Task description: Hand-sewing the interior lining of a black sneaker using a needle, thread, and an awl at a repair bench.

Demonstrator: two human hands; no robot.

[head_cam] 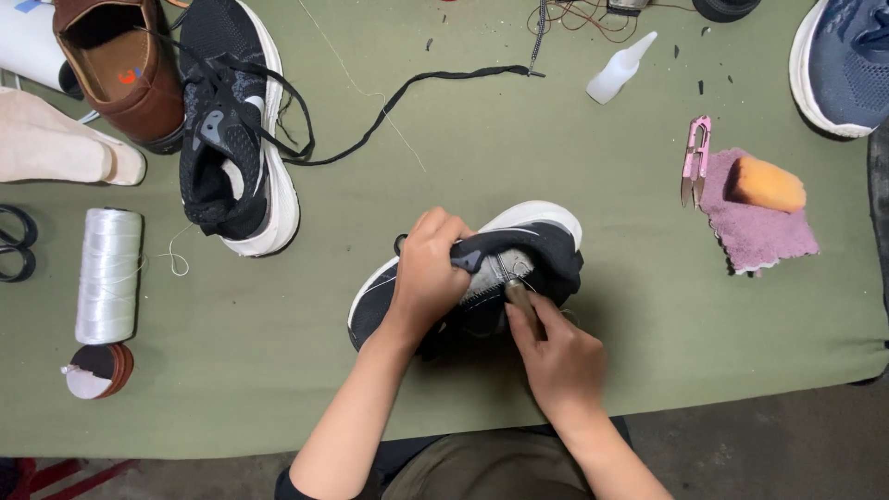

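I see the green table (574, 306) with my black sneaker (542, 243) lying near its front edge, about midway along. My left hand (428, 278) is clamped on the sneaker's heel collar, folding it back so the grey lining shows. My right hand (560, 356) is closed around an awl (519, 296) whose tip meets that lining. A second black sneaker (236, 130) and a brown shoe (116, 65) sit toward the far left corner. A thread spool (108, 275) lies by the left edge. Toward the right edge a purple cloth (764, 236) carries an orange block (765, 184), with pink snips (694, 159) just beside.
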